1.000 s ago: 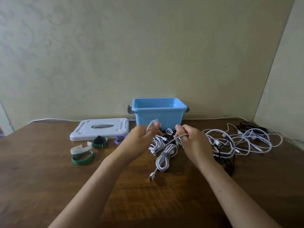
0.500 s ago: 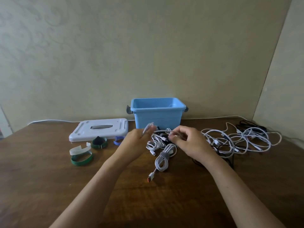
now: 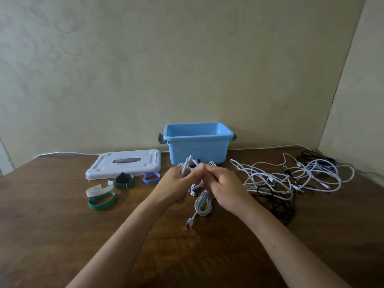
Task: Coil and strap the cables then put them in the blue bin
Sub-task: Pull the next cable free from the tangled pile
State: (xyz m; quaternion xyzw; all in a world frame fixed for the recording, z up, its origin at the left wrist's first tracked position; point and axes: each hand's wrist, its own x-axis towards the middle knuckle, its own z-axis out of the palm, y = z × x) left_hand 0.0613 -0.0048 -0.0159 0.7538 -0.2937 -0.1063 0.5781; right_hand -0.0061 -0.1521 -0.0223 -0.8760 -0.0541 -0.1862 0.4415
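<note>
My left hand grips a white cable folded into loops, its bends sticking up above my fingers. My right hand meets it fingertip to thumb and pinches the same cable. Below my hands lies a coiled white cable bound with a grey strap, its plug with an orange tip pointing toward me. The open blue bin stands just behind my hands, by the wall. Loose straps lie at the left: a white one, two green ones and a purple one.
A tangle of white and black cables spreads over the wooden table to the right of my hands. The bin's white lid lies flat at the left of the bin. A wall corner closes the right side.
My right hand has moved left to meet my left hand. The white cable now stands in folded loops in my left hand.
</note>
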